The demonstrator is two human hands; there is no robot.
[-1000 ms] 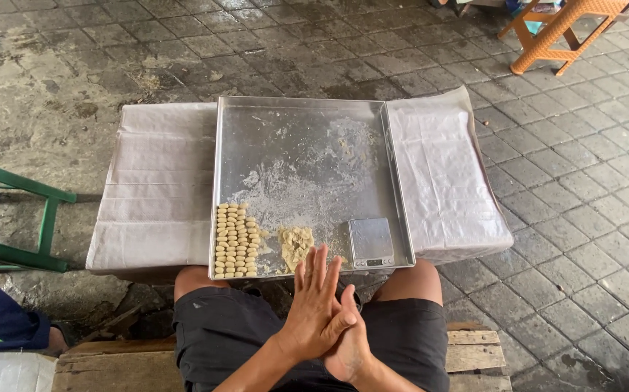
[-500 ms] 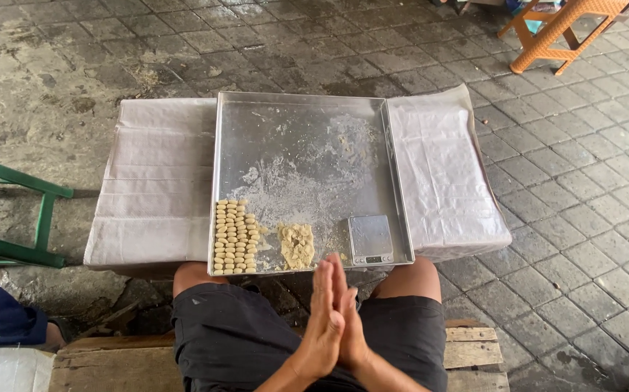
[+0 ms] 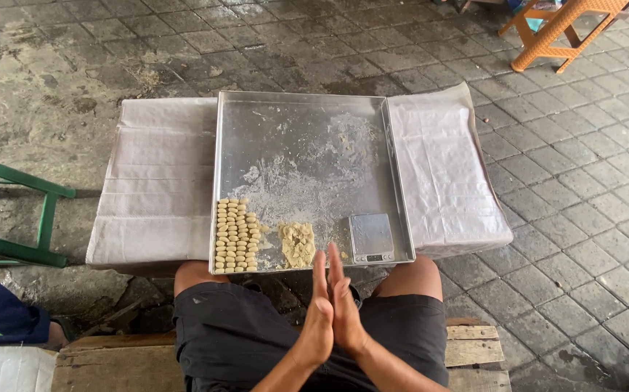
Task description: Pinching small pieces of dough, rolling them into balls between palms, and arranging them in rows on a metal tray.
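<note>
Fingers of left hand (image 3: 317, 312) and right hand (image 3: 345, 308) press flat together, pointing toward tray (image 3: 300, 131).

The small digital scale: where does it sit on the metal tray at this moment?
In the head view, the small digital scale sits in the near right corner of the metal tray, right of the dough lump and just beyond the pressed-together hands.

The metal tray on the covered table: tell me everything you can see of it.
The metal tray is square, shallow, silvery, with low raised walls, lying flat on a white-covered table. Its floor is dusted with flour-like powder. Along the near edge sit rows of small pale dough pieces, a lump of dough and a small scale. Neither hand touches it.
</note>
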